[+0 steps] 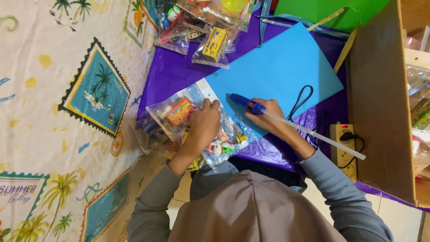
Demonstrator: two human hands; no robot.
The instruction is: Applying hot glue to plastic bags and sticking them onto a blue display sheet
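Observation:
My right hand [270, 119] grips a blue hot glue gun [245, 102] with a long clear glue stick [313, 134] trailing from its back. The nozzle points at the left edge of a light blue paper sheet [277, 67]. My left hand [204, 125] presses down on a clear plastic bag of small toys [179, 112], fingertips at the sheet's near left corner. Both rest on a purple plastic cover [174, 71].
More clear toy packets [214, 42] lie at the far side. A cardboard box [380, 103] stands at the right, with a power strip [344, 143] and black cord [301, 101] beside it. A green sheet [322, 9] lies beyond. A patterned mat [67, 112] covers the left.

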